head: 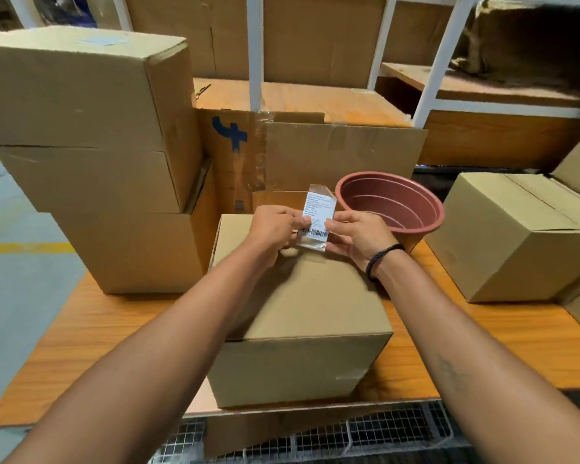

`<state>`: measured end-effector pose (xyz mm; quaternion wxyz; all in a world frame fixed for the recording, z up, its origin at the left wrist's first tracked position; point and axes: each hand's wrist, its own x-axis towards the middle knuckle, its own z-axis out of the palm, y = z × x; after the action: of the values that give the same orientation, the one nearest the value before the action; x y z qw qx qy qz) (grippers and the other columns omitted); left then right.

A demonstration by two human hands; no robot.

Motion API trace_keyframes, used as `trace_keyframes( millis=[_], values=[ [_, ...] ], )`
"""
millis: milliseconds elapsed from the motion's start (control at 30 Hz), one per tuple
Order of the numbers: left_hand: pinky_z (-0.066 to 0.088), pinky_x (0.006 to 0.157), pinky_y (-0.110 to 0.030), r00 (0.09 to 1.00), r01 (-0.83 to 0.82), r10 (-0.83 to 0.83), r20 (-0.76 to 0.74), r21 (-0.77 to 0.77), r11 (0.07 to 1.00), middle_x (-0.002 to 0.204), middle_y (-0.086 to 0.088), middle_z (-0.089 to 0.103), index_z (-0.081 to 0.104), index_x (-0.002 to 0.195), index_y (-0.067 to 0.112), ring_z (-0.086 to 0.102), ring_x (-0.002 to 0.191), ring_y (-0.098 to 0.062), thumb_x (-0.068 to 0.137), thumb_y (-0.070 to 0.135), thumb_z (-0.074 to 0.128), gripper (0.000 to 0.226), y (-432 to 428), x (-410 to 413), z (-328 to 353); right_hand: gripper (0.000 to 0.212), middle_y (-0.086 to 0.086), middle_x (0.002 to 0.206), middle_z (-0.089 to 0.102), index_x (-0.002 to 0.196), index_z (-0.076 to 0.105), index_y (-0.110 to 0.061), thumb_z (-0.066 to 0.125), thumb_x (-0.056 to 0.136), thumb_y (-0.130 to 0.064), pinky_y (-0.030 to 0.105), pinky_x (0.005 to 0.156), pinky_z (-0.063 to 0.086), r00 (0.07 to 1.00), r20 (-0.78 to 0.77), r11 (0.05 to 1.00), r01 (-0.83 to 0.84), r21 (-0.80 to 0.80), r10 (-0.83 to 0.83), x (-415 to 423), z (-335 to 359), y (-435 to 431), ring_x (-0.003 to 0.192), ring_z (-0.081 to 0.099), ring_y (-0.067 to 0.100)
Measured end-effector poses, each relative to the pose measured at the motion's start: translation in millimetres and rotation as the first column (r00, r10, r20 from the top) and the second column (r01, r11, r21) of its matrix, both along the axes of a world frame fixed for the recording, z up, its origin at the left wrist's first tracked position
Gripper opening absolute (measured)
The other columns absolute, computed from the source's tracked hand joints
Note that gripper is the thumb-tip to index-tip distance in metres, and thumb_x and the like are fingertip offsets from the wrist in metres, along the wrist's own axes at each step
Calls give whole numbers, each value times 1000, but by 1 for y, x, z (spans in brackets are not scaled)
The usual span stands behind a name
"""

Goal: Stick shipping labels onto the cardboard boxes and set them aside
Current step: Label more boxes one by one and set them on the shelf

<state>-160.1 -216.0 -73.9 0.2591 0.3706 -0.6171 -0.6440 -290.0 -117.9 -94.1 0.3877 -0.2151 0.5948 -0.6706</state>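
The person stood at a wooden table (499, 346) with both bare arms stretched out over a closed cardboard box (315, 296) that sat near the front edge, in the middle. Above the far edge of that box they held a shipping label (318, 212) upright between the two hands. It was a small white slip with lines of print and a barcode along its bottom, with a clear film showing past its top and bottom edges. The left hand (272, 231) had its fingers curled in and pinched the label's left side with thumb and fingertips. The right hand (362, 241) pinched the right side the same way, with a dark braided band (380, 259) round its wrist. The label was off the box top – not yet stuck down.

Just beyond the right hand a reddish-brown plastic pot (395, 209) lay tipped, its open mouth facing the person. To the left rose a tall stack of boxes (81, 105), close beside the middle box. Well apart on the right sat another closed box (503, 236). Farther back a flattened carton (342, 149) stood on edge against white shelf posts (256, 51).
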Motion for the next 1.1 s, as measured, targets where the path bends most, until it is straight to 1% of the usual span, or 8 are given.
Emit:
trace_keyframes(
  millis=[100,167,300,433,633,733,833,1100],
  values=[
    [59,76,-37,982,129,-65,179,-379,916,106,-5,74,74,107,11,69,83,-17,90,31,70,26,1,-22,-9,18,13,96,74,103,66,2,66,85,7,31,66,61,992,-42,992,122,17,-121,-12,2,10,77,73,20],
    [43,106,-46,882,408,-123,455,-606,683,136,2,60,59,134,28,56,124,-23,90,55,59,51,4,-35,-15,14,14,95,74,98,68,1,65,86,7,29,66,61,981,-14,981,192,13,-192,-32,6,16,76,73,20],
    [-1,120,-54,625,754,-99,774,-565,336,165,1,9,18,157,26,3,152,-24,90,73,33,83,9,-65,-24,12,12,93,73,93,66,-2,66,86,8,25,58,58,955,15,954,295,59,-296,-89,16,21,74,73,19],
    [1,122,-47,503,830,-25,864,-475,291,165,-1,0,2,158,20,0,152,-23,88,78,16,92,11,-80,-37,15,11,96,75,96,71,-4,74,82,2,30,64,60,947,-141,931,313,186,-290,-147,17,14,82,74,22],
    [-1,121,-37,531,810,51,846,-524,264,165,3,-3,-2,158,24,-3,152,-17,91,75,11,85,13,-79,-48,30,12,98,73,106,71,-2,80,78,-8,38,77,61,893,-449,843,265,468,-32,-202,3,-22,83,70,24],
    [1,123,-39,525,809,50,849,-517,279,165,5,-4,-3,157,25,-4,152,-16,91,76,11,85,14,-79,-47,28,15,87,71,99,66,9,80,74,4,30,53,59,910,-391,792,134,596,140,-216,-15,-42,68,68,26],
    [4,124,-40,524,809,50,850,-515,284,165,5,-4,-3,157,25,-4,152,-15,89,76,10,86,15,-78,-46,30,17,83,74,95,70,7,84,68,3,41,67,61,879,-362,699,46,713,311,-214,-28,-51,69,71,28],
    [0,122,-36,516,803,57,854,-506,316,165,7,-4,-3,157,27,-4,152,-14,91,75,13,83,19,-79,-42,18,5,61,59,77,73,-6,65,93,-9,28,55,49,788,-309,482,18,876,532,-221,-30,-52,49,51,18]
  ],
)
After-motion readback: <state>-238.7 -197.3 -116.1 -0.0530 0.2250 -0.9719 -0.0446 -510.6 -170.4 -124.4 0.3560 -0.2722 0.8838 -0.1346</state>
